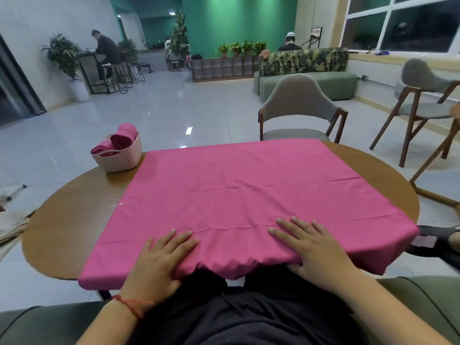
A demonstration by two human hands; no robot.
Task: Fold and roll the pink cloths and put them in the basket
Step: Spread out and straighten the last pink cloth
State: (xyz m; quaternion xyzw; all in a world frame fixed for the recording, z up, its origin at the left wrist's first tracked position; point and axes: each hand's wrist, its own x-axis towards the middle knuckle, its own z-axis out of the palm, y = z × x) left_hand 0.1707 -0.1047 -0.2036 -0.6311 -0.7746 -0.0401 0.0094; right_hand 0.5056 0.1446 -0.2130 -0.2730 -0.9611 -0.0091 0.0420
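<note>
**Pink cloth point(236, 190) spread for folding**

Left hand point(159, 262) and right hand point(313, 250) are pressing it flat on the worktop point(74, 215), fingers straight, gripping nothing. Rolls point(124, 138) are sitting in the basket point(119, 158). Next, I judge, pinching the near edge.

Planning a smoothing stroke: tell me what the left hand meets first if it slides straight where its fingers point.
Only the flat pink cloth, a faint crease first; the left hand looks clear of the basket and right hand.
</note>
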